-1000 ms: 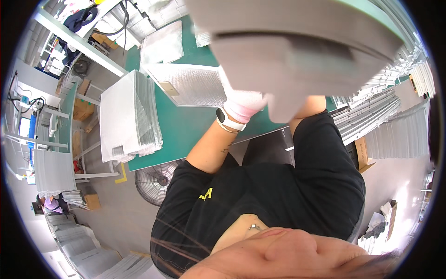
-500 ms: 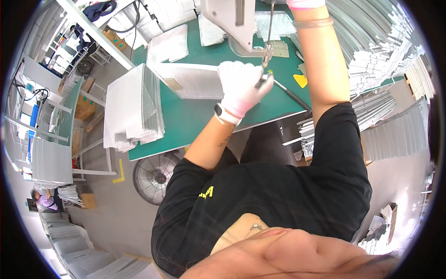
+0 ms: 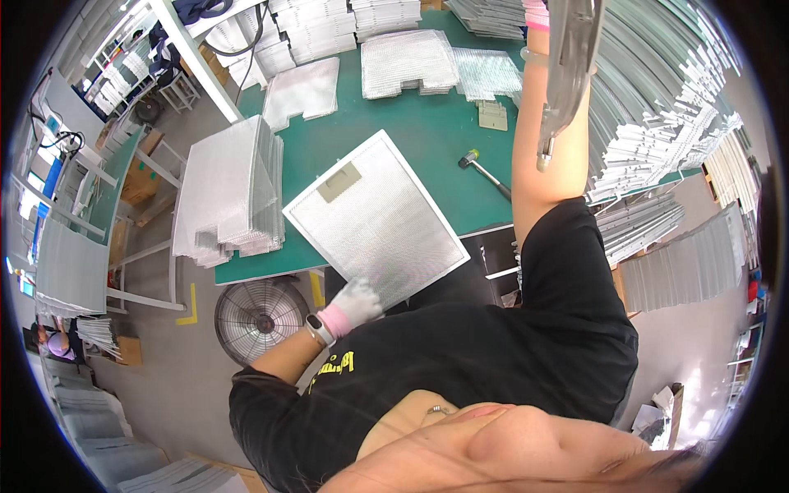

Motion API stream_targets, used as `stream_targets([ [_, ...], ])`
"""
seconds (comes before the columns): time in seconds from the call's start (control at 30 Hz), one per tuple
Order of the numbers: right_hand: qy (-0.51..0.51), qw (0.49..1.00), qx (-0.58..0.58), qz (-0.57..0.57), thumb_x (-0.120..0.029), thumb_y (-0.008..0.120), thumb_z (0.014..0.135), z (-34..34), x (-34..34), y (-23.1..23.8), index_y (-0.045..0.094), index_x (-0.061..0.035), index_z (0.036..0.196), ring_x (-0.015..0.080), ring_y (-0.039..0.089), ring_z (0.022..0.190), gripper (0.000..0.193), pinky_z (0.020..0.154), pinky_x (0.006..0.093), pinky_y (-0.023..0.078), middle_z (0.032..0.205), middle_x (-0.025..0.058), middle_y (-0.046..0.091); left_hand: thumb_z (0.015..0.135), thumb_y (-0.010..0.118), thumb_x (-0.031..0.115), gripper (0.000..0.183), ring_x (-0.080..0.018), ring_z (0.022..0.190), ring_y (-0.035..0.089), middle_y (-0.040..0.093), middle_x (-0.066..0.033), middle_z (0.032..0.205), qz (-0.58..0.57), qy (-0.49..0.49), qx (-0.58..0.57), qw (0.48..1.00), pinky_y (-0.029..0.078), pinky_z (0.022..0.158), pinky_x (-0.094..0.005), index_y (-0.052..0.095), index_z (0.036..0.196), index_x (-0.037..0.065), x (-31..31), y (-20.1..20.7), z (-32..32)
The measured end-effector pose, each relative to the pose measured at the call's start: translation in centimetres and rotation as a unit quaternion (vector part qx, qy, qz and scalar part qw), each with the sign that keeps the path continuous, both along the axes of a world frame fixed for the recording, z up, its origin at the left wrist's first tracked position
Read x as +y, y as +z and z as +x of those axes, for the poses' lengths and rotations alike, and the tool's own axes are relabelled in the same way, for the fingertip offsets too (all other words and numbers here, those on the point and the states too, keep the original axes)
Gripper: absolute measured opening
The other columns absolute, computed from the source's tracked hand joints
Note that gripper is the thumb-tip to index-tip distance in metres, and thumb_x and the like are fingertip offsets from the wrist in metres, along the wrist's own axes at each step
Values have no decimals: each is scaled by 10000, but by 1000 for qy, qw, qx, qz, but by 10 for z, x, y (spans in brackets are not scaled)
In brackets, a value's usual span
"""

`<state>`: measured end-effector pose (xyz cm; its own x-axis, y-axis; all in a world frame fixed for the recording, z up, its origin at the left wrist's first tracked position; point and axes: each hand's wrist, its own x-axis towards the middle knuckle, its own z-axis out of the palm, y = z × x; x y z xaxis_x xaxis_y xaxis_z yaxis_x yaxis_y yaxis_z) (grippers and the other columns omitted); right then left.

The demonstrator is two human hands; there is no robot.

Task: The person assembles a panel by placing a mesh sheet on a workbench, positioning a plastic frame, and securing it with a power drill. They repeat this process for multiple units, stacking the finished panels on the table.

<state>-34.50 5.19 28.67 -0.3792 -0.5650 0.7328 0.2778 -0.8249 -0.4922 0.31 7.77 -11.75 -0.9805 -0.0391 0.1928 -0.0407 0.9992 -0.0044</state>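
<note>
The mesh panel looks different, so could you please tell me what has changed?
The mesh panel has moved toward the person and now juts past the table; the left hand has drawn back to its near corner. The leftmost sheet stack stayed put.

This is a factory workshop: a green workbench (image 3: 448,131) bears stacked mesh sheets (image 3: 226,185) and a hammer (image 3: 488,175), with a framed mesh panel (image 3: 386,218) at its near edge. Metal strips (image 3: 645,160) are heaped at the right, a large fan (image 3: 256,316) stands on the grey floor (image 3: 185,361) near yellow floor markings (image 3: 192,304), and another person (image 3: 57,343) appears at far left.
</note>
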Motion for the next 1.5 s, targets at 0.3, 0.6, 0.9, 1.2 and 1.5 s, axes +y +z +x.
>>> stream_targets([
  [0.3,35,997,-61,39,-246,665,974,21,-8,28,631,-111,1150,84,612,668,225,587,204,503,860,-8,667,797,724,237,622,-373,1085,618,597,-209,1265,67,371,162,912,430,1001,-544,501,1318,-20,-82,142,-101],
  [0.6,18,995,-64,78,-263,639,991,13,-24,-40,619,-161,1045,70,589,622,117,548,211,499,781,-21,633,844,658,125,554,-410,1141,601,501,-258,1423,230,113,240,936,470,1016,-451,499,1354,-24,-63,140,-130],
  [0.9,-65,992,19,108,-232,585,1019,35,-20,-68,519,-164,1088,84,545,617,117,551,222,483,816,2,583,981,484,78,479,-313,1206,580,552,-228,1345,377,108,434,811,439,1065,-420,392,1431,-59,-89,195,-139],
  [1.2,-36,997,-28,68,-232,564,1019,31,-15,-85,500,-134,1058,79,539,640,124,580,198,452,809,-6,562,1092,396,348,570,-281,1206,613,571,-177,1346,609,-3,490,624,502,1046,-426,249,1522,5,-81,211,-165],
  [1.5,-3,998,-47,35,-211,587,1019,11,-18,-74,539,-175,1105,70,557,633,104,555,206,472,817,-24,598,1087,442,272,524,-355,1218,597,542,-205,1385,444,29,559,699,501,1043,-434,313,1466,-65,-86,209,-184],
])
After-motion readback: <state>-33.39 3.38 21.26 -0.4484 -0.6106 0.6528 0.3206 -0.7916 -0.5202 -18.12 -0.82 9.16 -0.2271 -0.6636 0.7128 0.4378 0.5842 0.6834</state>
